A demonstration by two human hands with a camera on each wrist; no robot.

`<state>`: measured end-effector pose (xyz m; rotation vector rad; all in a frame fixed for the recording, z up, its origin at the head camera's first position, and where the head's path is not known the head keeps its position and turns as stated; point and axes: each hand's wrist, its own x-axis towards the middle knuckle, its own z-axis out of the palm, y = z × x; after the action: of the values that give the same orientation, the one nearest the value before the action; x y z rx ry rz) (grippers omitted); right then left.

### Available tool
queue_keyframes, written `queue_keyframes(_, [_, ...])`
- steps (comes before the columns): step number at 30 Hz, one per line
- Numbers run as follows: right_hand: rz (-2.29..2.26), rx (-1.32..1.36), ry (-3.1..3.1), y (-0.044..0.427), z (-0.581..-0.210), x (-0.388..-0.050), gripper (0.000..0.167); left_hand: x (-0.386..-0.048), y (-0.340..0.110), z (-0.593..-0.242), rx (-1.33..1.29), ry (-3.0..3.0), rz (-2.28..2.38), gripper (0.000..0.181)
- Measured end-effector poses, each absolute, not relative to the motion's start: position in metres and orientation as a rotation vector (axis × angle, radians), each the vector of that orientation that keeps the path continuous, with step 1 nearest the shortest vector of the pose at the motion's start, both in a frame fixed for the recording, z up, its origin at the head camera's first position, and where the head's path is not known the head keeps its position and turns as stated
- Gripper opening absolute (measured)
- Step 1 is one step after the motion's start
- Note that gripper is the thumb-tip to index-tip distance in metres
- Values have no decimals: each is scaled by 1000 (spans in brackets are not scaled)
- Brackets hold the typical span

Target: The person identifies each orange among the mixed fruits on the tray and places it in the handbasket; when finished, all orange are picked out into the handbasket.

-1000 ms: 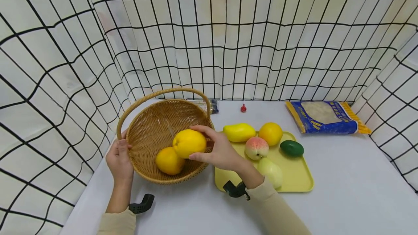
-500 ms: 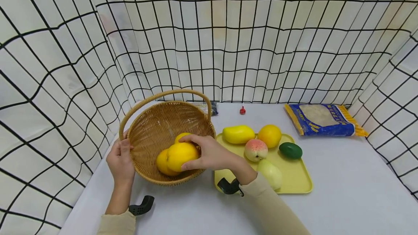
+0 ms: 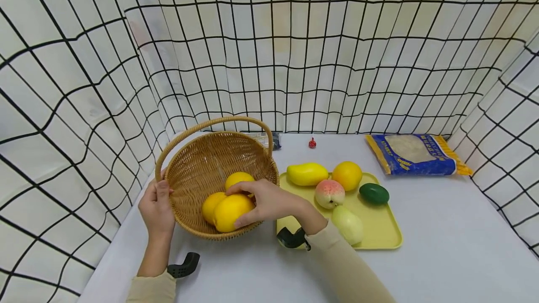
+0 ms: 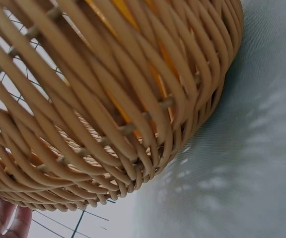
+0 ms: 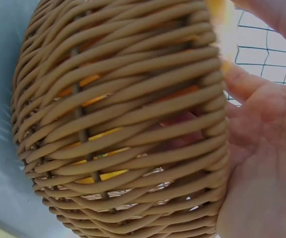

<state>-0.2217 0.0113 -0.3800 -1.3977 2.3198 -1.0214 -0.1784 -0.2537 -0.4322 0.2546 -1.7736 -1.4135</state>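
A wicker basket (image 3: 210,153) tilts toward me on the left of the table. My left hand (image 3: 157,207) grips its left rim at the foot of the handle, thumb on the inner side. In the left wrist view, fingertips (image 4: 14,218) show below the weave. Inside the basket, my right hand (image 3: 267,202) holds a yellow-orange orange (image 3: 232,212) between thumb and fingers, low near the front rim. Two more oranges touch or lie close to it, one behind (image 3: 239,179) and one at its left (image 3: 209,207). Basket weave hides most of the fruit in both wrist views.
Right of the basket, a yellow tray (image 3: 381,233) bears a mango (image 3: 307,174), an orange (image 3: 347,176), a peach (image 3: 330,194), a pear (image 3: 347,225) and a green avocado-like fruit (image 3: 374,193). A blue-yellow food bag (image 3: 417,155) lies behind. Black netting (image 3: 290,50) surrounds the table.
My right hand has moved the orange down and leftward inside the basket, toward the front rim. An orange behind it has come into sight. The left hand keeps its grip.
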Motion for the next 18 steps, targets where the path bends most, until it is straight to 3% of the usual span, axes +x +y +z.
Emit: queue_keyframes(18, [-1639,-1285,2113,28,-384,-212,38,-181,-254,-431,268,-1749,-1436,44])
